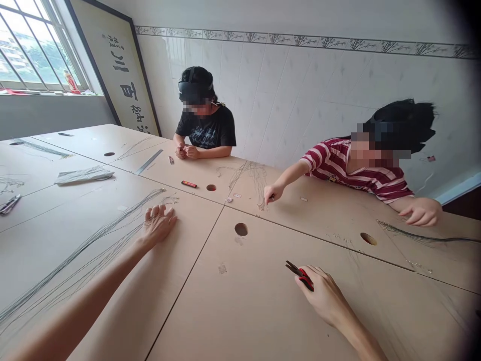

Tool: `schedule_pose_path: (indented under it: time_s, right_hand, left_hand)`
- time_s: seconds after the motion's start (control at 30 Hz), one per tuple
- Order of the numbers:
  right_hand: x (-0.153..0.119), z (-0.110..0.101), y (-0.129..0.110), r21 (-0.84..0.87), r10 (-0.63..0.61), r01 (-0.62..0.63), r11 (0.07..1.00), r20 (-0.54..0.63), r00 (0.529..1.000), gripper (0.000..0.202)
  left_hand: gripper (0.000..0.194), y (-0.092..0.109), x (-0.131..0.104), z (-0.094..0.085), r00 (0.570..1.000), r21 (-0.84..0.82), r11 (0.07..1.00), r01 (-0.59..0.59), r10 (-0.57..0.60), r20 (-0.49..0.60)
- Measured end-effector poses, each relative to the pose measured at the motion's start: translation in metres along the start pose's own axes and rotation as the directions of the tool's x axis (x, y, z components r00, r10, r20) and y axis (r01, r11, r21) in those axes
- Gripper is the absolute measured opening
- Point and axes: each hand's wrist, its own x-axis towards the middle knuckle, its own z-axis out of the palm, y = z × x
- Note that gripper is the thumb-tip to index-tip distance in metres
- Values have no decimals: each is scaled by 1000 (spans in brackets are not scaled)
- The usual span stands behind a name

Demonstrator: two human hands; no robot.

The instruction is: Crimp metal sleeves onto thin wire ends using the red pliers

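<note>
My left hand (158,223) rests palm down on the table (195,281) with its fingers spread and slightly bent, over the ends of some thin dark cords. A long bundle of these cords (93,246) runs from beside the fingers down to the lower left edge. Small metallic ends (171,199) lie just beyond the fingertips. On the right, my right hand (319,291) holds red-handled pliers (300,273), their dark jaws slightly apart and pointing to the upper left. Nothing shows between the jaws.
A person in black (206,125) sits across the table; another in a striped shirt (361,170) reaches toward cords at the far middle (259,185). Round holes (241,229) pierce the tabletop. A red and black marker (189,184), a metal ruler (149,161) and folded cloth (84,174) lie beyond.
</note>
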Motion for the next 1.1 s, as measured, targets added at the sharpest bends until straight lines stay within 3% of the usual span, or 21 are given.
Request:
schedule_pose_path:
  time_s: [0.23, 0.33, 0.47, 0.57, 0.7, 0.8, 0.97, 1.1]
  right_hand:
    - [5, 3, -24, 56, -23, 20, 998, 53, 998, 24]
    - [14, 4, -40, 83, -60, 56, 995, 49, 997, 24]
    - [32, 10, -74, 121, -175, 174, 977, 0, 985, 18]
    - [53, 26, -117, 141, -295, 292, 946, -1, 956, 11]
    - [92, 64, -188, 184, -546, 527, 830, 73, 835, 16]
    - [125, 91, -227, 187, -620, 596, 781, 115, 776, 20]
    - [158, 114, -249, 163, -597, 575, 802, 172, 784, 25]
    - [152, 117, -244, 147, -580, 561, 814, 196, 790, 25]
  left_hand:
    - [41, 36, -52, -9, 989, -68, 987, -144, 143, -27]
    - [40, 40, -60, -13, 980, -113, 974, -197, 196, -15]
    - [46, 22, -31, -13, 981, -155, 969, -194, 193, -20]
    - [49, 5, 2, -11, 967, -163, 953, -256, 253, -37]
    - [59, -11, 26, -10, 888, -180, 873, -453, 460, -4]
    - [62, -23, 25, -10, 847, -189, 834, -519, 531, 18]
    - [56, -41, 22, -2, 818, -210, 809, -549, 572, 65]
    - [53, -41, 28, 9, 850, -205, 847, -491, 517, 102]
